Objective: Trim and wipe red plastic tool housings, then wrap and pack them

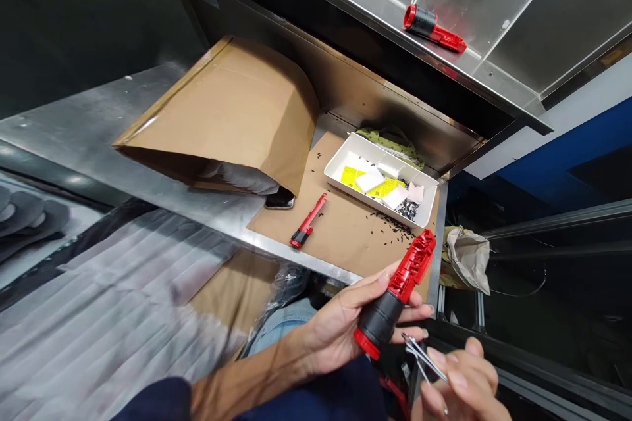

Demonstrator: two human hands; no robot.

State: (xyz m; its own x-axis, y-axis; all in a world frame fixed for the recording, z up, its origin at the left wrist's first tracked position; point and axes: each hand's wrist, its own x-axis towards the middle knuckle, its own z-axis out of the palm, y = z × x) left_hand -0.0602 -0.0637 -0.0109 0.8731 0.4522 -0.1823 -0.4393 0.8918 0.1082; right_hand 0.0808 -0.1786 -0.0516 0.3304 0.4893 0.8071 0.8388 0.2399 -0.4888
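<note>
My left hand (pixel 340 316) holds a red-and-black plastic tool casing (pixel 395 296) from below, fingers wrapped around its black barrel. The casing is tilted, its round red end toward me and its ribbed red half facing up. Just to the right, my right hand (pixel 464 378) pinches a small silver tool that looks like a nail clipper (pixel 425 358), its lever apart from its body. The tip of the clipper is near my left fingertips and the casing's lower end. A slimmer red-and-black part (pixel 309 222) lies on the cardboard sheet (pixel 340 230).
A white tray (pixel 340 168) holds white pads, yellow labels and small black pieces; more black bits (pixel 395 227) lie scattered beside it. An open brown paper bag (pixel 232 118) stands left, a phone (pixel 280 200) at its mouth. Another red-and-black casing (pixel 434 29) rests on the metal shelf.
</note>
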